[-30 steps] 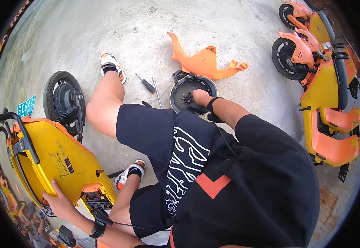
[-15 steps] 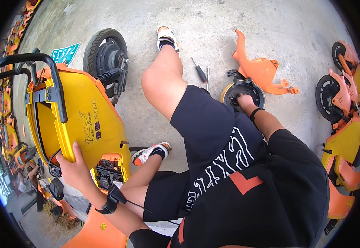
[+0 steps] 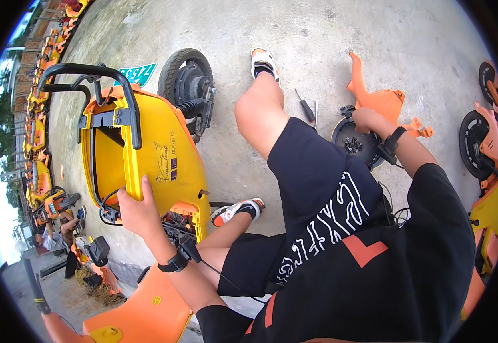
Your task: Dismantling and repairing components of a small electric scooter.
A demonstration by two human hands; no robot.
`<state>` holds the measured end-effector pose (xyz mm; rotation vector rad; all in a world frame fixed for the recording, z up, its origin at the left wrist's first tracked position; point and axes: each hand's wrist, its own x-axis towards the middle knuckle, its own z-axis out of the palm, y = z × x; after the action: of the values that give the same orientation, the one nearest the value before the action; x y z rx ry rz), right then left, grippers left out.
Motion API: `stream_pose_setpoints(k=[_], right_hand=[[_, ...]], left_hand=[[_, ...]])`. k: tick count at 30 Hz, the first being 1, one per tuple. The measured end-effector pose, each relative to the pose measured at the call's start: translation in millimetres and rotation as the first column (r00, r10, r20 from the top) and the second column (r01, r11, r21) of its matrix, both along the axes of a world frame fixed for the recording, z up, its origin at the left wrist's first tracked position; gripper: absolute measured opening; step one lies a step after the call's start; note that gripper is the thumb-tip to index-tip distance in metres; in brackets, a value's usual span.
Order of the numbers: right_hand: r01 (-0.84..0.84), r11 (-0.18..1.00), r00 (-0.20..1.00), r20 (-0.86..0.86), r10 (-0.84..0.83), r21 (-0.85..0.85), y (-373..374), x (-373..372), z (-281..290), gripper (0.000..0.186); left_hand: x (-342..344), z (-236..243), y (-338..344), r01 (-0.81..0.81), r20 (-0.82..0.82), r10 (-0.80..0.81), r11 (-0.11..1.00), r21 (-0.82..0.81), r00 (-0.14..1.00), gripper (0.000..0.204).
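The yellow scooter body point(image 3: 180, 154) lies tipped on the left, with an open compartment and a black tubular grab rail point(image 3: 135, 114). My left hand point(image 3: 137, 210) grips the compartment's near yellow edge, thumb on the outer face and fingers inside. On the right, a round dark dish point(image 3: 369, 150) holds several small black screws point(image 3: 353, 145). Over the dish's far rim is my right hand point(image 3: 370, 120), fingers curled together; whatever they may hold is hidden. An orange plastic panel point(image 3: 383, 103) lies just beyond it.
A screwdriver point(image 3: 305, 107) and a thin metal rod point(image 3: 316, 114) lie on the concrete near my knee. The black wheel point(image 3: 183, 74) stands beyond the scooter body. Orange panels point(image 3: 146, 306) are at lower left; more scooters point(image 3: 474, 143) stand right. Another person point(image 3: 52, 240) sits far left.
My right hand has come up out of the dish to its far rim, uncovering the screws. My left hand keeps its hold on the yellow edge. The whole view has shifted, moving things rightward.
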<state>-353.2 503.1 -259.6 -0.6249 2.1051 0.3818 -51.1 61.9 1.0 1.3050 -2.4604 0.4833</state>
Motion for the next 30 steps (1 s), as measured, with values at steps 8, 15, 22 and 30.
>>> stream_pose_setpoints(k=[8, 15, 22, 30], right_hand=[[0.125, 0.438, 0.976, 0.189, 0.107, -0.89, -172, -22, 260, 0.027], [0.847, 0.316, 0.432, 0.9, 0.058, -0.427, -340, 15, 217, 0.029], [0.969, 0.085, 0.23, 0.973, 0.015, -0.231, -384, 52, 117, 0.035], [0.939, 0.121, 0.323, 0.946, -0.002, -0.321, -399, 54, 123, 0.044]], left_hand=[[11, -6, 20, 0.149, 0.113, -0.113, 0.908, -0.392, 0.987, 0.06], [-50, -57, 69, 0.52, -0.064, -0.516, 0.842, 0.146, 0.854, 0.035], [-81, -154, 42, 0.769, -0.56, 0.692, 0.011, 0.639, 0.455, 0.032], [-119, -196, 11, 0.991, -0.243, 0.97, 0.034, 0.129, -0.002, 0.031]])
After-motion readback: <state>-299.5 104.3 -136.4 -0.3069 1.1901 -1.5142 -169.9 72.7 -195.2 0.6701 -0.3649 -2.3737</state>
